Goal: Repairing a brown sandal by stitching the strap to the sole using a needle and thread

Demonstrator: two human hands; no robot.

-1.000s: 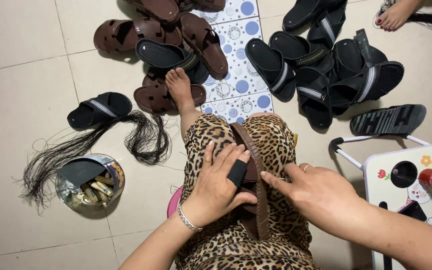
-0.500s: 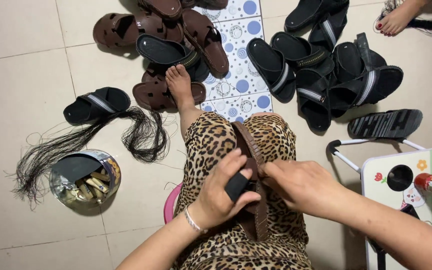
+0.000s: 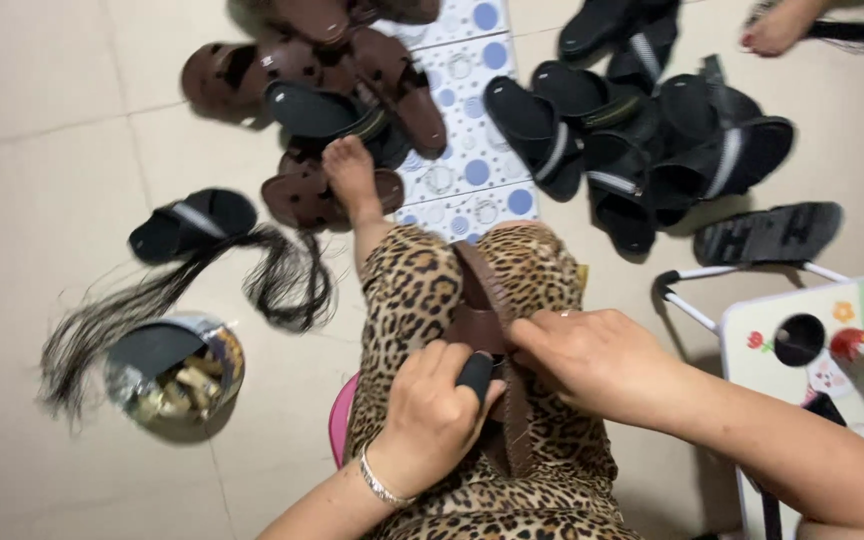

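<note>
Both hands have slid closer: left hand (image 3: 432,415) grips black tool (image 3: 474,373), right hand (image 3: 587,355) pinches brown sandal (image 3: 492,320)

soft, even indoor light is falling from overhead, casting faint shadows under the sandals (image 3: 592,140); slight motion blur is smearing the whole view.

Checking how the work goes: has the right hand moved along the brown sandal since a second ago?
Yes. The right hand slid up the brown sandal, toward the left hand.
</note>
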